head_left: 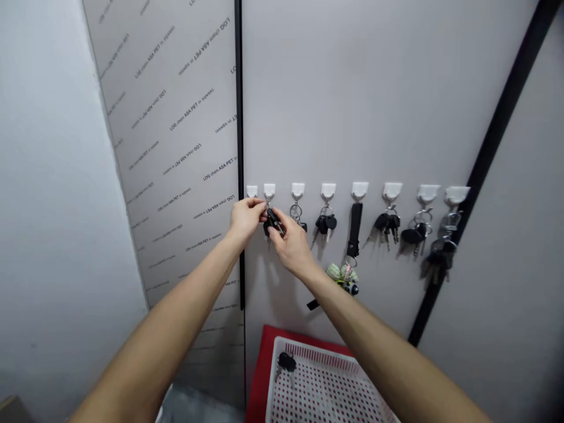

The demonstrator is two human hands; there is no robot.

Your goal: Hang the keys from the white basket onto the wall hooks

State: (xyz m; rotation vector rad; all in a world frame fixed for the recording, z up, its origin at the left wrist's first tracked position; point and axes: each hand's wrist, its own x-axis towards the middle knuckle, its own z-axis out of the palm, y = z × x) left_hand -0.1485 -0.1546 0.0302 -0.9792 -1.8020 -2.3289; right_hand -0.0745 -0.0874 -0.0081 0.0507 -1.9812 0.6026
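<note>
A bunch of black-headed keys (274, 220) is between my two hands, just under the second white hook (269, 191) from the left. My left hand (247, 220) is closed in a pinch at the top of the bunch, near the hook; the ring there is mostly hidden by the fingers. From the right, my right hand (291, 242) grips the keys between thumb and fingers. Just right of it, another key ring (296, 211) hangs from the third hook (298, 190), partly behind the fingers. Whether the bunch in my hands is on its hook, I cannot tell.
Farther right hang more key bunches (326, 223), one with a black strap (355, 229) and charms (343, 276). Below, a white perforated basket (270, 388) holds another set of keys (287, 362) and stands on a red surface (258, 376). A black vertical strip (240, 117) edges the panel.
</note>
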